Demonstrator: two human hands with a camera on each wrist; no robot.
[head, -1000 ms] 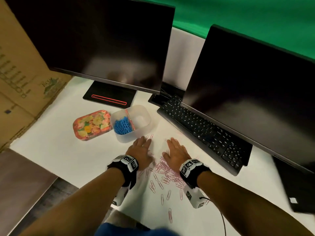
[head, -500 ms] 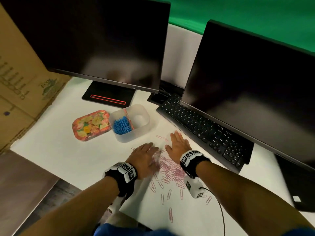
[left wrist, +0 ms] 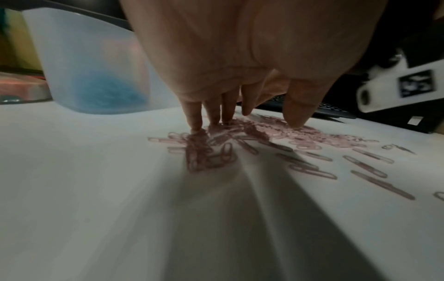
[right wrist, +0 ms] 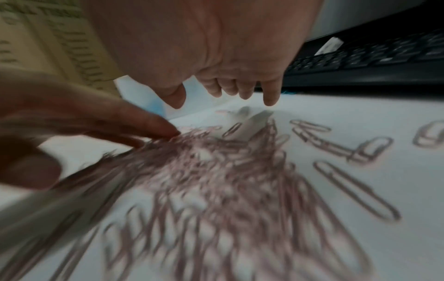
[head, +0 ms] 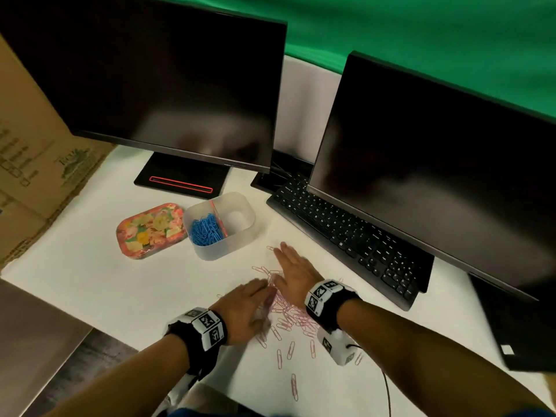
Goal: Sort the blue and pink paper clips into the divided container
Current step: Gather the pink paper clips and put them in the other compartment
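Note:
A translucent divided container (head: 228,245) stands on the white table; its left compartment holds blue paper clips (head: 206,229) and its right compartment looks empty. Pink paper clips (head: 288,314) lie scattered and heaped in front of it. My left hand (head: 252,305) lies flat with straight fingers, and its fingertips (left wrist: 195,123) touch the left side of the pink heap (left wrist: 211,150). My right hand (head: 293,272) is flat over the heap's right side, its fingers (right wrist: 270,95) spread just above the pink clips (right wrist: 204,171).
A flowered tin lid (head: 150,230) lies left of the container. A black keyboard (head: 346,236) and two dark monitors (head: 168,79) stand behind and to the right. A cardboard box (head: 27,164) is at the left. Loose pink clips (head: 293,386) reach toward the table's near edge.
Both hands slid back from near the container toward me and drew closer together, raking the pink clips into a tighter heap between them.

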